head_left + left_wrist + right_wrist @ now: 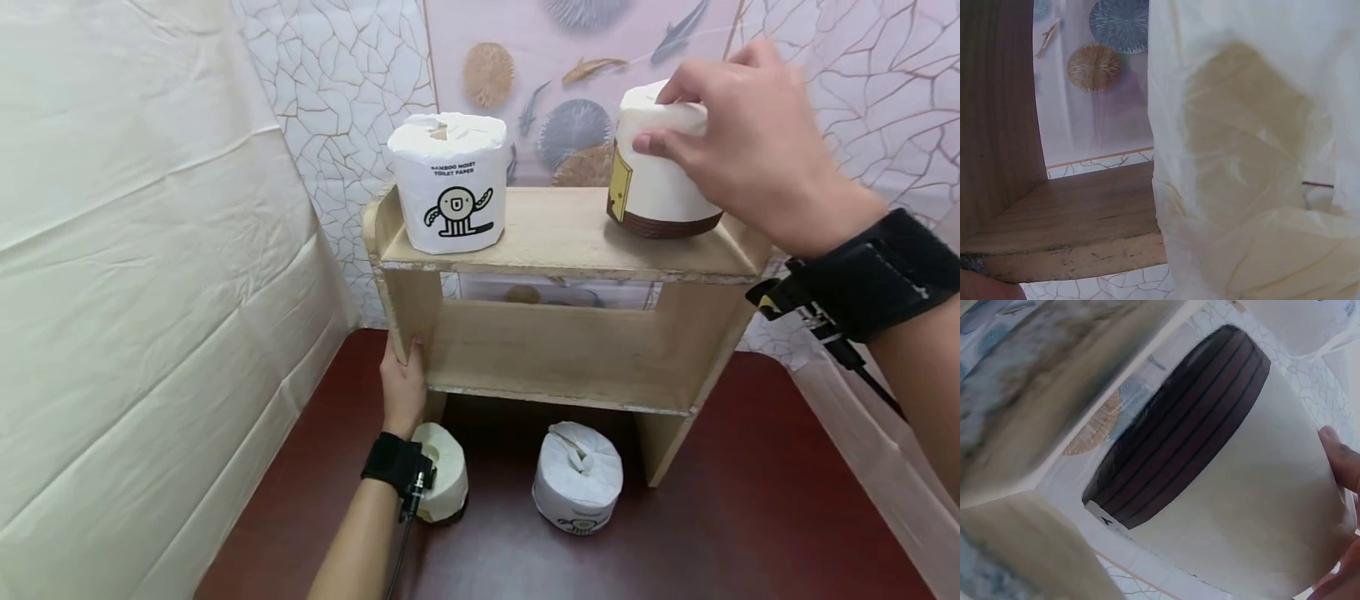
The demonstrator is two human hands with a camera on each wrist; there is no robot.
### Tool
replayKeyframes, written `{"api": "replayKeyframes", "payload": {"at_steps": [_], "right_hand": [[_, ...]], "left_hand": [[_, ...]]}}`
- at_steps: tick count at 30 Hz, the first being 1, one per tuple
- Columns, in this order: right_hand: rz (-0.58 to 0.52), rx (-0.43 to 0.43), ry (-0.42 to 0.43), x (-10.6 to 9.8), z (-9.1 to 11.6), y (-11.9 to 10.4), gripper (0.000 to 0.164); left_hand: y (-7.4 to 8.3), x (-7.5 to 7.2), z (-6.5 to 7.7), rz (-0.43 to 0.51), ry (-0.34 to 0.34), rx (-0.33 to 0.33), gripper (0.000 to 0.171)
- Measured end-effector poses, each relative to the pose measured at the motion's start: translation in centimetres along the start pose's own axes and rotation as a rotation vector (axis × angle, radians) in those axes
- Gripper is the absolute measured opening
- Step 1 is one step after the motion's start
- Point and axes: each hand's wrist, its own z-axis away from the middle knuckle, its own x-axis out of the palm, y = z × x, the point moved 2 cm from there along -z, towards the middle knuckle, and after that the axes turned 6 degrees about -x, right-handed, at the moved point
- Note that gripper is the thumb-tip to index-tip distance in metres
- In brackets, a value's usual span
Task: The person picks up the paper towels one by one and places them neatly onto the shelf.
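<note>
My right hand (757, 137) pinches the top of a wrapped toilet paper roll (663, 183) with a brown band round its base and a yellow door print. This roll leans slightly, close over the right end of the wooden shelf's (555, 242) top board; the right wrist view shows its brown band (1191, 425) and the thumb (1338, 459) on its side. Low on the shelf's left side panel (405, 312), my left hand (403, 383) grips the edge. A white-wrapped toilet paper roll (450, 200) with a black cartoon figure stands upright at the top board's left end.
On the dark red table (300, 500), a cream-wrapped roll (448, 475) stands beside my left wrist, and fills much of the left wrist view. Another white roll (577, 475) stands before the shelf's lower opening. A pale cloth wall (150, 292) borders the left side.
</note>
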Motion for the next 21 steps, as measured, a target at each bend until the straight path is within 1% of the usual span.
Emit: {"api": "replayKeyframes", "payload": {"at_steps": [2, 5, 9, 13, 17, 19, 21], "right_hand": [[-0.012, -0.006, 0.024, 0.1, 0.2, 0.1, 0.039], [-0.022, -0.016, 0.066, 0.2, 0.5, 0.3, 0.038], [-0.044, -0.008, 0.085, 0.0, 0.7, 0.7, 0.037], [-0.054, -0.017, 0.064, -0.1, 0.9, 1.2, 0.036], [-0.091, -0.01, 0.037, 0.0, 1.2, 1.8, 0.035], [-0.126, 0.03, 0.014, 0.1, 1.5, 2.1, 0.036], [-0.15, 0.05, 0.004, 0.3, 1.7, 2.5, 0.036]], "left_hand": [[0.1, -0.2, 0.1, -0.004, 0.013, -0.003, 0.044], [0.6, -0.1, 0.2, -0.004, 0.004, -0.025, 0.046], [2.1, 0.0, 0.7, 0.008, -0.01, -0.034, 0.047], [3.3, -0.1, 1.1, 0.019, -0.005, -0.025, 0.046], [3.3, -0.1, 1.2, 0.008, -0.012, -0.032, 0.047], [3.2, -0.1, 1.3, 0.002, -0.015, -0.037, 0.047], [3.1, 0.0, 1.3, -0.003, -0.016, -0.042, 0.048]]}}
